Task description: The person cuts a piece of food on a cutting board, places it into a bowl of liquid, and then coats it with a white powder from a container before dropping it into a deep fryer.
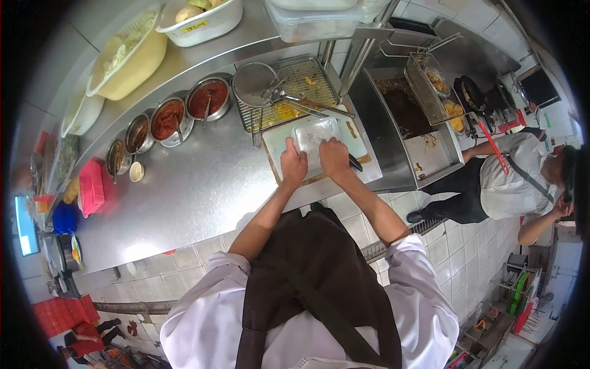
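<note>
From the head camera, I see a clear plastic pack (pixel 316 131) lying on the cutting board (pixel 278 147), itself on the steel table (pixel 212 178). The left hand (pixel 294 163) is at its left edge, thumb pointing forward; the right hand (pixel 334 156) sits at its near right side, fingers curled close together. Whether either set is clamped on the plastic, I can't tell from here. I'd reckon the pack light, its film thin, slick and easily torn; opposite edges look like the best hold, with fingers flat rather than digging in.
</note>
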Available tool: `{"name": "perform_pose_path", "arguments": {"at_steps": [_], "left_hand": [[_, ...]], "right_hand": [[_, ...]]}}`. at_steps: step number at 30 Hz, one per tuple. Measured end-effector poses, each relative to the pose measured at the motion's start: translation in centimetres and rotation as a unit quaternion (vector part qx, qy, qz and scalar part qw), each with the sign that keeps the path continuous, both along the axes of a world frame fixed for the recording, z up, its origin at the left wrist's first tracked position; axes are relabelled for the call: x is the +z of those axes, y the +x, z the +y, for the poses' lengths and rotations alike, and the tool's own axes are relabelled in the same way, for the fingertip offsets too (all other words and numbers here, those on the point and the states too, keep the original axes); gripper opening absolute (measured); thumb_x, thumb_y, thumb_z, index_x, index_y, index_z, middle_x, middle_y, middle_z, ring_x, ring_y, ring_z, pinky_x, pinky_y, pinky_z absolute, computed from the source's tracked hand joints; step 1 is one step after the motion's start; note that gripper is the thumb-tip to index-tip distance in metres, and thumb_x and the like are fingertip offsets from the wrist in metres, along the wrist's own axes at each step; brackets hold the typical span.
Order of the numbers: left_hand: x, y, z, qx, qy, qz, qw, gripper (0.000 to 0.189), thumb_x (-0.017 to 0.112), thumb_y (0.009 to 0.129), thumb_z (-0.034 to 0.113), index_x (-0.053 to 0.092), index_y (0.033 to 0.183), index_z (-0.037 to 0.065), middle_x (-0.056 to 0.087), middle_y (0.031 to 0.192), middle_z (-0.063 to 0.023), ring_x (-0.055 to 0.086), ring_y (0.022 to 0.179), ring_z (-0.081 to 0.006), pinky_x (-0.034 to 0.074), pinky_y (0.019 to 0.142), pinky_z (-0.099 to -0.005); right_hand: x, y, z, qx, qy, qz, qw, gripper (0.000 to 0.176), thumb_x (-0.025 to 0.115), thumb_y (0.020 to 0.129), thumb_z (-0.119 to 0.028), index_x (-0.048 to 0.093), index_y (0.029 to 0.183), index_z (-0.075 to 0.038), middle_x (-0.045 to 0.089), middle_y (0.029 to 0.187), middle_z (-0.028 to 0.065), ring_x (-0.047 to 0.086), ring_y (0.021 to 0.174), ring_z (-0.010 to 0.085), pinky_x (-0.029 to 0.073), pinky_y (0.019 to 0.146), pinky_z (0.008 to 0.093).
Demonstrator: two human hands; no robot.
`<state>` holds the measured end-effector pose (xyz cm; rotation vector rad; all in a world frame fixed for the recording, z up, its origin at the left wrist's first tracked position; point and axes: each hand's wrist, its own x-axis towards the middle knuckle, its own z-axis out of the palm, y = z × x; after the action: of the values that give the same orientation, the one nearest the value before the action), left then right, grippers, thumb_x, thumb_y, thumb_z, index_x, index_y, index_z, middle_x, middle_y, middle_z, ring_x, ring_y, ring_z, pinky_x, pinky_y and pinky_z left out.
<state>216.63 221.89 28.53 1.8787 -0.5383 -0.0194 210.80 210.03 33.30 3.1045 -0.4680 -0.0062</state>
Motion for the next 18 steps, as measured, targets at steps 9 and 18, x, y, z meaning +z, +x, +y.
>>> {"name": "perform_pose_path", "arguments": {"at_steps": [9, 18], "left_hand": [[0.2, 0.4, -0.1, -0.005, 0.006, -0.024, 1.0, 0.029, 0.053, 0.073, -0.003, 0.035, 0.096, 0.001, 0.055, 0.067, -0.0274, 0.056, 0.067, -0.0484, 0.041, 0.057, -0.0534], [-0.4, 0.8, -0.3, 0.007, 0.024, -0.009, 1.0, 0.024, 0.048, 0.073, -0.004, 0.036, 0.093, 0.002, 0.049, 0.063, -0.0228, 0.054, 0.063, -0.0454, 0.039, 0.056, -0.0499]], "right_hand": [[-0.1, -0.6, -0.4, 0.048, -0.081, -0.021, 0.995, 0.018, 0.058, 0.076, -0.011, 0.062, 0.091, -0.003, 0.061, 0.083, 0.0118, 0.064, 0.075, 0.0237, 0.054, 0.062, 0.032], [1.5, 1.6, -1.9, 0.07, 0.003, -0.023, 0.997, 0.014, 0.064, 0.073, -0.015, 0.065, 0.077, -0.001, 0.064, 0.081, 0.0177, 0.064, 0.078, 0.0301, 0.052, 0.07, 0.0376]]}}
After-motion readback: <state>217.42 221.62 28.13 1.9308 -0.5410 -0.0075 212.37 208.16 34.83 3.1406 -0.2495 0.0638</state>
